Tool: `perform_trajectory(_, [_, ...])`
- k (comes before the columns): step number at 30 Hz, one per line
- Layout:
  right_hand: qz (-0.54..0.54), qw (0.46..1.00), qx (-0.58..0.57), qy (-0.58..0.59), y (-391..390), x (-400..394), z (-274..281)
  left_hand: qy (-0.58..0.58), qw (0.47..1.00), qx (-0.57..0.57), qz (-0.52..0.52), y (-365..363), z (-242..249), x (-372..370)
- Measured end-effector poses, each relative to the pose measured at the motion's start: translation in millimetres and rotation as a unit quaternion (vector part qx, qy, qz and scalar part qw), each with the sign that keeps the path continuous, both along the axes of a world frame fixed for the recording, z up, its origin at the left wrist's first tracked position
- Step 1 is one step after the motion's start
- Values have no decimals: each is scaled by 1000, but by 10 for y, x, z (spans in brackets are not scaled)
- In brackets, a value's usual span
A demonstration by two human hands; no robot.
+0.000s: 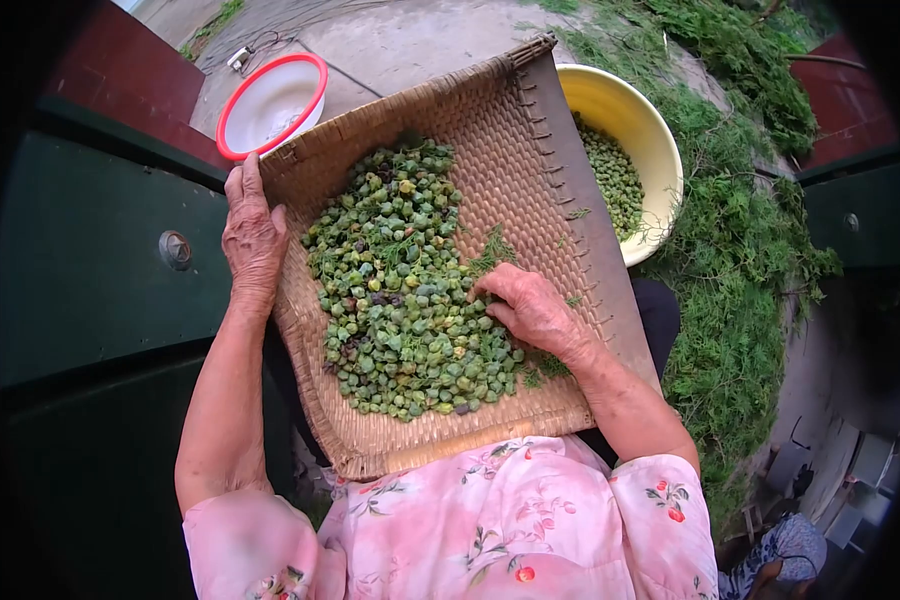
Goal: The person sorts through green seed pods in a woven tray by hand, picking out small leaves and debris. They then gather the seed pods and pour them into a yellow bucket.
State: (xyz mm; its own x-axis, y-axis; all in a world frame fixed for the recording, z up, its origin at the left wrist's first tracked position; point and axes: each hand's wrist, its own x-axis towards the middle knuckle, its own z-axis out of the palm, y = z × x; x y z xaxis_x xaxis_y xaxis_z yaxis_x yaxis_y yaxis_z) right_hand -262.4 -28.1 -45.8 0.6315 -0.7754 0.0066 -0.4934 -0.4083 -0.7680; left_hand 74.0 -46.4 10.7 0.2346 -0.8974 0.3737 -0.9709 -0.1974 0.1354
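A wide, flat, tan woven bamboo winnowing tray (530, 150) lies tilted across the person's lap, its open edge toward the pink floral blouse (510, 520). To the right, a mass of feathery green cut branches (740, 230) covers the ground. Beyond the tray's far right edge sits a round yellow plastic basin (630, 110), partly hidden by the tray and holding a layer of small green pods. At the far left corner stands a smaller white bowl with a red rim (270, 100) on the concrete.

A heap of small round green seed pods (400, 290), mixed with bits of leaf, lies in the middle of the tray. The left hand (252, 235) grips the tray's left rim, fingers closed over the edge. The right hand (530, 310) rests on the right side of the heap, fingers curled loosely together with the tips among the pods; whether it pinches any cannot be told.
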Motion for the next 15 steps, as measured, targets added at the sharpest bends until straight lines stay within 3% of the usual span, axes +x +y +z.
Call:
perform_trajectory(2, [-76,996,-36,-7,4,28,-44,2,1000,-1,-3,-1,-1,1])
perform_trajectory(5, [-150,988,11,-18,-160,-67,78,1,1000,-1,-4,5,-4,4])
perform_trajectory(7, [-204,942,219,-152,-172,-67,171,-2,1000,-1,-2,-2,-12,4])
perform_trajectory(9, [-214,818,425,-324,-169,-79,185,3,1000,1,-3,-5,-15,2])
perform_trajectory(13, [-141,965,179,-126,-109,-13,173,35,999,8,6,-3,2,-9])
perform_trajectory(15, [-70,997,17,-32,-80,-9,58,31,999,6,2,-2,-4,-2])
